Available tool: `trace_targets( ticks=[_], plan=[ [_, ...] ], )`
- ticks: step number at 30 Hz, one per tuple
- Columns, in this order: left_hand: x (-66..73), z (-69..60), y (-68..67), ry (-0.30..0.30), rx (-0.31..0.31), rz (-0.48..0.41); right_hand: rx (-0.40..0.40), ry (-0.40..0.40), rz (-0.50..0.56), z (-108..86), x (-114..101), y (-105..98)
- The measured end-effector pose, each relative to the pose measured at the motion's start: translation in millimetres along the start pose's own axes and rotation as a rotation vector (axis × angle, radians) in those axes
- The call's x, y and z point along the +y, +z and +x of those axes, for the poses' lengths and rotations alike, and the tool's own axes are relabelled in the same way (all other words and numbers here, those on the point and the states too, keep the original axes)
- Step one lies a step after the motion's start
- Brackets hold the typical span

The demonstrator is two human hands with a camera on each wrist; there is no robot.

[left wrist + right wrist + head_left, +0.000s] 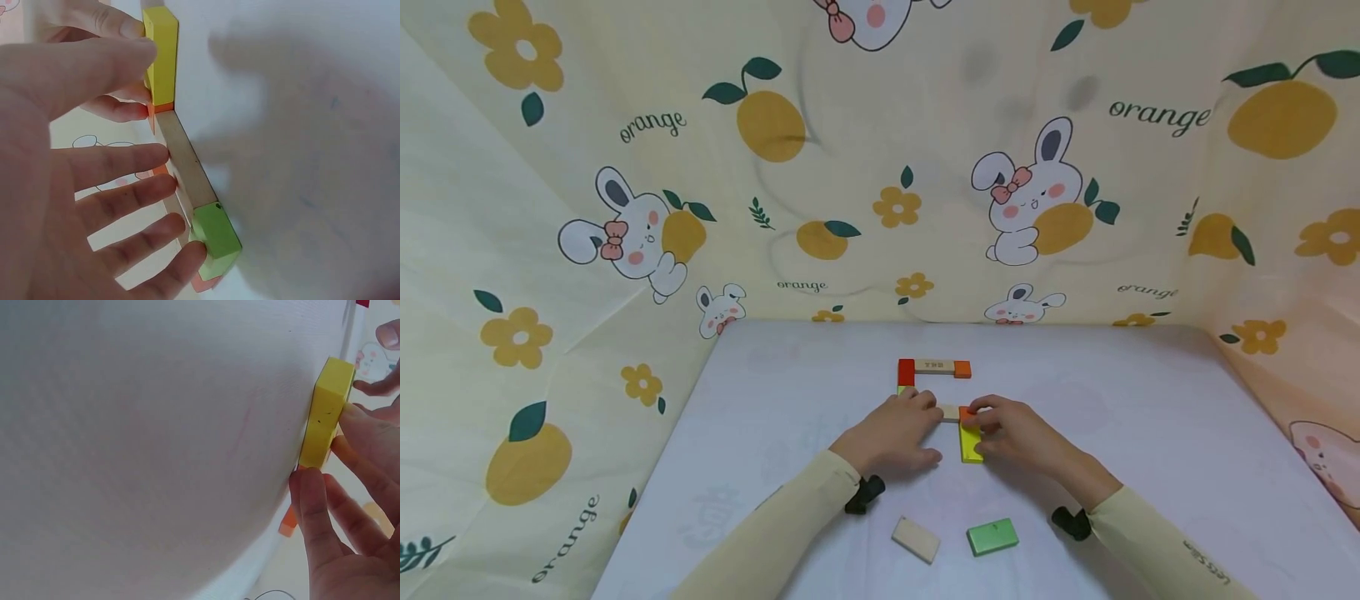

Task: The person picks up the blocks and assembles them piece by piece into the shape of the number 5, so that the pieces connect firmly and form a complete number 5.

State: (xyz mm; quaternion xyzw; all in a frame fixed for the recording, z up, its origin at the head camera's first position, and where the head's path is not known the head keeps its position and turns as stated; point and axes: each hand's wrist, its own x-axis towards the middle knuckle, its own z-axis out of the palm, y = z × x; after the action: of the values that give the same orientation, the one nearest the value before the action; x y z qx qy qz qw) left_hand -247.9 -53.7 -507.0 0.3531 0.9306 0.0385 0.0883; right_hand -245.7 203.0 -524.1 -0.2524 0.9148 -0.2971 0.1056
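The left hand [895, 429] has its fingers spread, their tips touching the plain wooden block [187, 159] and the light green block [219, 234]. In the left wrist view, its thumb stands apart beside the yellow block [165, 59]. The right hand [1018, 437] lies over the other end of this row with loosely bent fingers. Its thumb touches the yellow block [322, 422], and other fingertips rest at the small orange block [966, 411]. No fingers oppose each other around the yellow block. Yellow, orange, wood and green pieces join end to end or at corners.
Farther back, a red block [906, 372], a wooden block with printed marks [934, 366] and an orange block [962, 369] continue the outline. A loose wooden block [915, 540] and a green block [992, 537] lie nearer on the white table [760, 533]. Patterned cloth [850, 167] hangs behind.
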Motion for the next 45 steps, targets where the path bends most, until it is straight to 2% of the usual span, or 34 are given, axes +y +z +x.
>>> trace_targets(
  ticks=[5,8,11,16,21,25,29,33,41,45],
  plan=[
    [0.5,0.0,-1.6,0.014,0.018,0.018,0.001,-0.021,-0.007,0.7,2.3,1.4],
    [8.0,-2.9,-1.9,0.023,0.052,-0.001,-0.002,-0.017,0.003,0.7,2.8,0.9],
    [24.4,-10.3,1.9,0.053,0.073,-0.06,-0.005,-0.008,0.011,0.1,2.6,-0.2],
    [58.9,-25.3,12.4,0.132,0.025,-0.14,0.0,-0.03,-0.003,-0.9,1.8,-1.9],
    [86.1,-32.9,19.0,0.192,-0.043,-0.135,0.01,-0.023,0.003,-1.4,1.2,-1.5],
    [99.7,-35.4,24.2,0.204,-0.073,-0.119,0.006,-0.001,0.008,-1.3,1.5,-0.2],
    [104.1,-36.4,30.6,0.192,-0.073,-0.107,-0.004,0.019,0.019,-1.8,1.6,0.1],
    [104.8,-35.4,35.5,0.21,-0.058,-0.103,-0.006,0.03,0.02,-1.7,2.5,0.6],
    [107.0,-35.4,36.2,0.235,-0.025,-0.084,-0.006,0.019,0.038,-2.9,3.9,1.2],
    [107.4,-34.7,37.2,0.228,-0.029,-0.088,-0.004,0.015,0.041,-3.1,3.9,0.8]
  ],
)
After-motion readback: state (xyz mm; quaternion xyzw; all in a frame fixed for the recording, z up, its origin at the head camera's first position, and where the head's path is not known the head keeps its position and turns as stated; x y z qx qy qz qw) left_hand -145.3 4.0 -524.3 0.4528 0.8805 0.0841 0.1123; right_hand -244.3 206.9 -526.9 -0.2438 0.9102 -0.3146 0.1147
